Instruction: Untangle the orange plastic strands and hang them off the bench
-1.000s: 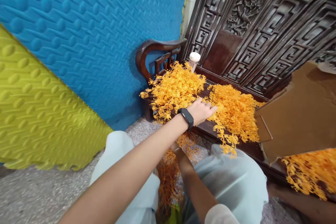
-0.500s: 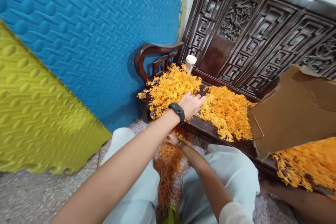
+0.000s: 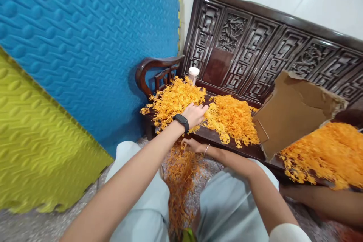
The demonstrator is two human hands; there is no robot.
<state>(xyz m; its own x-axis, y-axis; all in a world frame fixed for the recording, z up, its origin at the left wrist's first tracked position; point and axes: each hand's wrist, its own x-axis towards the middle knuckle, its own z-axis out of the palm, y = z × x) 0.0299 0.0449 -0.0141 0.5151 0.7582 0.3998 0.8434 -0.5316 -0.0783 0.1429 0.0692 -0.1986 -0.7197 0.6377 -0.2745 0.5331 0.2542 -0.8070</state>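
Counting from where I'm sitting: four orange heaps showing, two on bench by my left hand, one at far right, one on floor. One white-capped jar, one cardboard sheet.

Glossy dark carved wood bench; beside it, embossed foam mats; matt torn cardboard on its seat.
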